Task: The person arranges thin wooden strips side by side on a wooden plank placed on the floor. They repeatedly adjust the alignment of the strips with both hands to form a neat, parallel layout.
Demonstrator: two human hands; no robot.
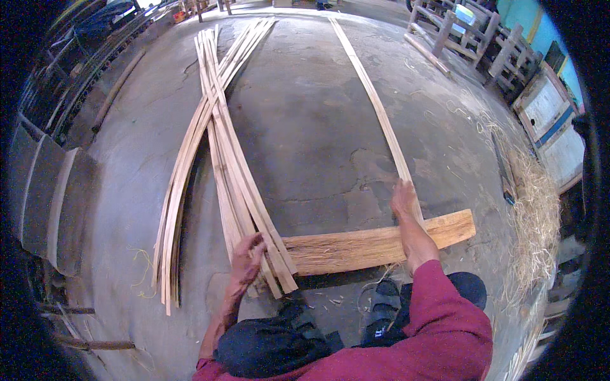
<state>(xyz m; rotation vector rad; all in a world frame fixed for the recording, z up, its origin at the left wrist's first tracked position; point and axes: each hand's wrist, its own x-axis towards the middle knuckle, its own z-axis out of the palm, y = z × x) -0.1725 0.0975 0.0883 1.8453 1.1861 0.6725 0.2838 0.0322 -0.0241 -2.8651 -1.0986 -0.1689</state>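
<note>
A long pale wooden strip [375, 105] runs from the far floor toward me and passes over a short wide board [356, 249]. My right hand [403, 200] is closed around this strip a little beyond the board. On the left, my left hand [246, 257] is at the near ends of a bundle of similar strips [238, 181], its thumb and fingers apart. Whether it presses on them is hard to tell. That bundle crosses over or under a second bundle of strips [181, 178], forming an X on the floor. The board's left end is hidden under the strips.
Pale fibre shavings [534, 222] lie heaped at the right, beside a dark long-bladed tool [504, 171]. Wooden frames [457, 32] stand at the far right. Curved grey sheets [54, 197] and a pole [117, 92] lie along the left. My feet are just behind the board.
</note>
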